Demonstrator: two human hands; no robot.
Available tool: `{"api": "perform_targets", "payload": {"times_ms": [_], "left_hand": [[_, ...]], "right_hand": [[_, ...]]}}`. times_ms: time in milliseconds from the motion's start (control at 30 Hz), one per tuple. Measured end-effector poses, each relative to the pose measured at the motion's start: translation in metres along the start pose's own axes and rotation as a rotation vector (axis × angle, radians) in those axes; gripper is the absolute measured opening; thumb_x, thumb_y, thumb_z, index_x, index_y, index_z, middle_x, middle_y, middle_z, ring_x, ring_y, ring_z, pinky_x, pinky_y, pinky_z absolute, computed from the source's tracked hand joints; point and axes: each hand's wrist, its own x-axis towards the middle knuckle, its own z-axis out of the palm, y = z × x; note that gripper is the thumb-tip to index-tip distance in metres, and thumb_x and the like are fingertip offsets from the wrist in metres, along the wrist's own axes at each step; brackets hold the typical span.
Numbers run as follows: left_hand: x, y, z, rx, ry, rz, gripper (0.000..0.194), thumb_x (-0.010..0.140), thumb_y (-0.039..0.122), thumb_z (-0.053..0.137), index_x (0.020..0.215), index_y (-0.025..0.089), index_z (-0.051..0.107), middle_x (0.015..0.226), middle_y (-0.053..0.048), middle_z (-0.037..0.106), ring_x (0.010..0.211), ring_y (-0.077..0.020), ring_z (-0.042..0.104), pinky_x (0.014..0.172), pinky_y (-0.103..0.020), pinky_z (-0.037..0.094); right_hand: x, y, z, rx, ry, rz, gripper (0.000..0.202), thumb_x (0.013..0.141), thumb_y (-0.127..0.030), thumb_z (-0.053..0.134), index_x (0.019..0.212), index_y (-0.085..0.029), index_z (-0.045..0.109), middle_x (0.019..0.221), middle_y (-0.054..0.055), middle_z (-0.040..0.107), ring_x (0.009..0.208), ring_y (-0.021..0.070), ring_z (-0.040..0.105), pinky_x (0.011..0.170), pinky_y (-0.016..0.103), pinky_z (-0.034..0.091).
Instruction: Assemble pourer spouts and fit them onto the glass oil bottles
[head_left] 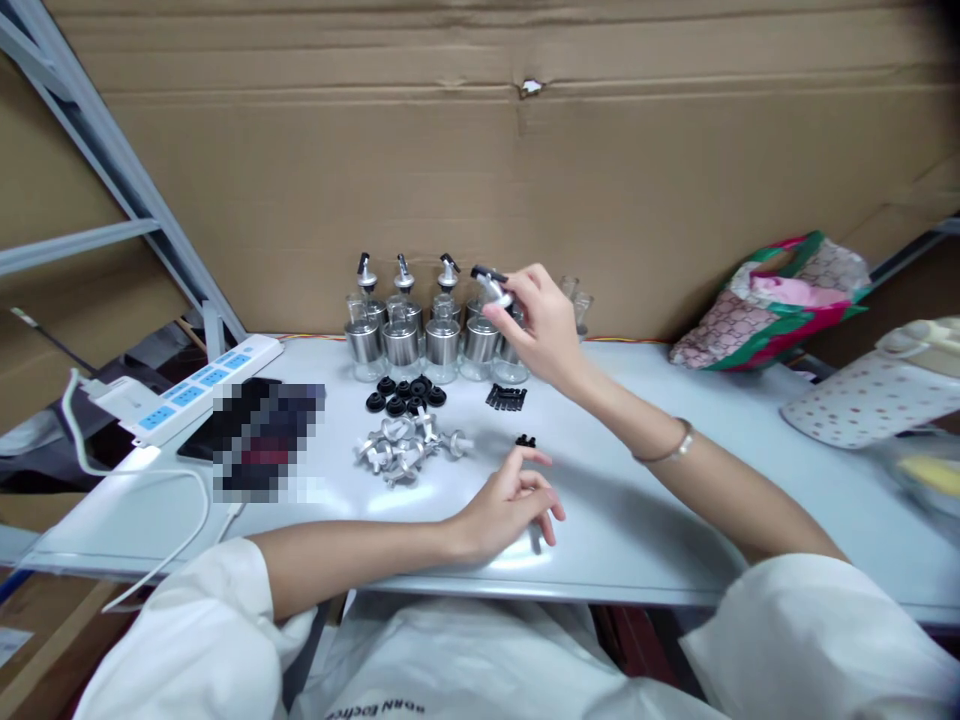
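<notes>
My right hand [546, 320] is raised over the bottles and pinches a pourer spout [493, 288], silver with a black flip cap. Behind it stand rows of glass bottles [442, 345] with metal sleeves; several at the back left carry pourer spouts like this one. My left hand [510, 505] rests on the table with fingers loosely bent and apart, holding nothing. Near its fingertips are small black pieces [526, 441]. To its left lie a pile of silver spout parts [405, 450] and a cluster of black stoppers [405, 395]. Black flip caps [506, 397] lie before the bottles.
On the left are a white power strip [202, 388], a dark phone-like device [202, 430] partly blurred out, and a white cable [202, 500]. A patterned bag [720, 325] and a dotted white jug [847, 400] stand at right. Cardboard [375, 180] walls the back.
</notes>
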Motion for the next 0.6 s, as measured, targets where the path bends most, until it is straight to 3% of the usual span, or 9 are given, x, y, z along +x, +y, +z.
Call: {"api": "perform_targets", "payload": {"times_ms": [33,133,200,267,367,533,600], "left_hand": [[0.0,0.0,-0.001,-0.02,0.007,0.016,0.035,0.079,0.035,0.057,0.102,0.019,0.037,0.073,0.005,0.057,0.049,-0.0081,0.056,0.058,-0.025,0.041],[0.002,0.001,-0.002,-0.103,0.075,0.119,0.042,0.078,0.045,0.057,0.104,0.019,0.036,0.073,0.005,0.057,0.05,-0.0089,0.055,0.058,-0.026,0.043],[0.003,0.002,-0.003,-0.161,0.141,0.176,0.047,0.077,0.053,0.057,0.103,0.019,0.038,0.072,0.004,0.055,0.055,-0.0104,0.055,0.055,-0.026,0.045],[0.004,0.002,-0.004,-0.189,0.18,0.186,0.049,0.075,0.059,0.057,0.097,0.019,0.04,0.07,0.003,0.053,0.06,-0.0121,0.055,0.052,-0.025,0.045],[0.006,-0.001,-0.004,-0.197,0.198,0.169,0.051,0.073,0.065,0.057,0.089,0.019,0.04,0.069,0.002,0.052,0.064,-0.0133,0.055,0.05,-0.024,0.046],[0.008,-0.006,-0.005,-0.2,0.197,0.173,0.055,0.07,0.067,0.06,0.089,0.019,0.041,0.066,0.004,0.048,0.057,-0.0108,0.049,0.05,-0.025,0.047],[0.009,-0.006,-0.004,-0.18,0.196,0.18,0.056,0.068,0.069,0.061,0.085,0.019,0.042,0.062,0.006,0.043,0.053,-0.0096,0.044,0.047,-0.023,0.045]], "right_hand": [[-0.015,-0.005,-0.004,0.125,-0.013,0.048,0.04,0.089,-0.054,0.044,0.098,-0.018,0.059,0.088,0.007,0.06,0.077,0.0196,0.054,0.069,0.031,0.041],[-0.062,-0.016,-0.013,0.458,-0.277,0.267,0.034,0.083,-0.052,0.056,0.081,-0.019,0.059,0.07,0.0,0.055,0.06,0.0137,0.048,0.057,0.026,0.039],[-0.089,-0.016,-0.015,0.54,-0.414,0.366,0.03,0.078,-0.048,0.063,0.077,-0.018,0.059,0.065,-0.001,0.056,0.055,0.0115,0.046,0.053,0.025,0.038],[-0.106,-0.012,-0.015,0.533,-0.41,0.388,0.029,0.078,-0.044,0.064,0.069,-0.018,0.055,0.059,-0.003,0.053,0.052,0.0104,0.045,0.051,0.023,0.036],[-0.116,-0.004,-0.011,0.439,-0.347,0.235,0.026,0.082,-0.038,0.061,0.067,-0.017,0.054,0.059,-0.002,0.052,0.053,0.0107,0.047,0.051,0.022,0.036],[-0.12,0.002,-0.009,0.132,-0.194,-0.301,0.03,0.095,-0.035,0.044,0.079,-0.015,0.06,0.066,0.005,0.059,0.06,0.0143,0.049,0.055,0.025,0.037],[-0.12,0.002,-0.01,-0.012,-0.146,-0.443,0.035,0.097,-0.032,0.038,0.077,-0.014,0.061,0.064,0.006,0.058,0.059,0.0156,0.046,0.055,0.027,0.035]]}}
